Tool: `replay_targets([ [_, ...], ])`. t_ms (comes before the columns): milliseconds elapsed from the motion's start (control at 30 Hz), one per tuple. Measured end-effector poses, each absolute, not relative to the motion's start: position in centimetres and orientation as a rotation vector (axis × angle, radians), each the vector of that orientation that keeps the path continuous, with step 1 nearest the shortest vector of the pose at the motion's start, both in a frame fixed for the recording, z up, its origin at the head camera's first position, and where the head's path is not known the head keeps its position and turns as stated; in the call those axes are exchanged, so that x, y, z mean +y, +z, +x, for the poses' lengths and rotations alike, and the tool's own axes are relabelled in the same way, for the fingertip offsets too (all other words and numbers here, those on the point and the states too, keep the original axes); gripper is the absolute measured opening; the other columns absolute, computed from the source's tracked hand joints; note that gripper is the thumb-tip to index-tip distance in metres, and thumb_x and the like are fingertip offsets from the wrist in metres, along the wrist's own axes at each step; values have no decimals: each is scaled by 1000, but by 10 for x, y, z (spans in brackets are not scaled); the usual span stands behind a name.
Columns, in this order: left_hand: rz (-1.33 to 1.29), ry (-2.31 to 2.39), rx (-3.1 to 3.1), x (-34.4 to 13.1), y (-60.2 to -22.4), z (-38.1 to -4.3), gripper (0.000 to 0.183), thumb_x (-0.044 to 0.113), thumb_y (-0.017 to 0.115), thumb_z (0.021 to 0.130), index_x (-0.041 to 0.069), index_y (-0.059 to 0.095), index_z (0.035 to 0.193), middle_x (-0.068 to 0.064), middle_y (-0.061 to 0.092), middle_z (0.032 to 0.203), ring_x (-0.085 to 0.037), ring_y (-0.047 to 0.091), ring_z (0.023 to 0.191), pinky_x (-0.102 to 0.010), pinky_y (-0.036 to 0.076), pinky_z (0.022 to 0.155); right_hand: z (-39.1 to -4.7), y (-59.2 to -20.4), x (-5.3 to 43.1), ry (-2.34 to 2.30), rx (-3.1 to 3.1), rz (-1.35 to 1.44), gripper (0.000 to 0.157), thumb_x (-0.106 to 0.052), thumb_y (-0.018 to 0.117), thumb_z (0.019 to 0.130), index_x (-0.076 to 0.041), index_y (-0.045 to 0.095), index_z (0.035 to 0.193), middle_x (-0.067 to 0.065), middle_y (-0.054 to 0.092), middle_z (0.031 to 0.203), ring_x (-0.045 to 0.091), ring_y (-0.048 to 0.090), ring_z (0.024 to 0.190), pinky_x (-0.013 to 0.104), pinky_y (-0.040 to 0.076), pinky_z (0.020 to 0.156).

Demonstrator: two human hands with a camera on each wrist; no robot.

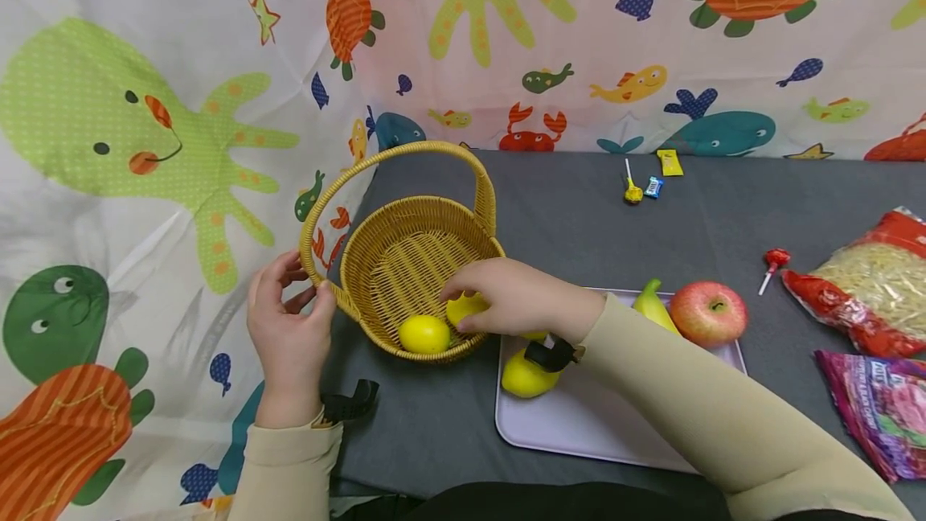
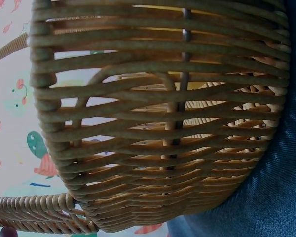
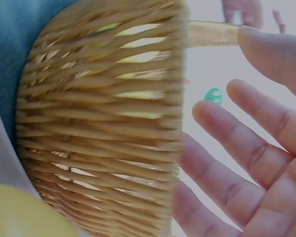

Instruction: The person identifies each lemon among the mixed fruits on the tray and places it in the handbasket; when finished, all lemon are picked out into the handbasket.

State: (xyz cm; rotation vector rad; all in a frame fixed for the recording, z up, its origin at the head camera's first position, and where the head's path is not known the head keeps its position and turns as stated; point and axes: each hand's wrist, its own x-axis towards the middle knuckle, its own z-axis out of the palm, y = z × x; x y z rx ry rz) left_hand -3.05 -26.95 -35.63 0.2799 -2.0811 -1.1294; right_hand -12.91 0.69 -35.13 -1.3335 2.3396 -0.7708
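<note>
A wicker basket with a tall arched handle stands in front of me. My left hand holds the handle's left foot, beside the rim, between thumb and fingers. Two lemons lie inside the basket: one lemon in plain sight, the other lemon partly covered by my right hand. That hand reaches over the basket's right rim. In the right wrist view its fingers are spread with nothing between them. The basket's woven side fills most of the left wrist view.
A pale tray right of the basket bears a lemon, a banana and an apple. Candies, lollipops and plastic bags lie farther out. A printed curtain bounds the back and left.
</note>
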Motion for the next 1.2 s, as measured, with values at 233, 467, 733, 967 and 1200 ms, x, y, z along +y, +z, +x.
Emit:
replay_targets([
  [233,331,-1126,-2087,-271,-359,-29,51,-1,75,84,19,66,130,2,59,121,-8,57,105,-16,55,82,-106,-340,39,-904,2292,-1302,38,-29,77,91,-20,68,127,-6,67,124,14,62,113,36,51,99],
  [467,325,-1110,-2085,-271,-359,-27,52,-2,75,83,18,66,130,0,60,119,-8,57,106,-16,55,82,-85,-357,73,-953,2257,-1157,39,-29,79,88,-27,68,126,-16,66,118,12,61,107,40,53,96],
  [733,349,-1091,-2100,-271,-359,-29,51,0,76,83,17,66,130,-1,60,120,-8,57,106,-15,54,83,-70,-390,91,-967,2284,-1086,45,-28,84,82,-26,69,125,-19,63,123,9,58,112,39,49,101],
  [967,344,-1095,-2100,-270,-360,-31,50,0,75,84,17,66,130,-1,59,120,-8,57,106,-15,54,83,-68,-404,92,-1000,2293,-1058,47,-24,86,80,-29,68,123,-19,63,124,8,56,118,41,46,107],
  [1200,331,-1110,-2094,-269,-360,-32,51,-1,76,84,18,66,130,-1,59,120,-8,57,106,-15,54,83,-68,-411,91,-1014,2287,-1045,43,-25,86,81,-31,69,120,-21,63,119,7,57,111,37,47,101],
])
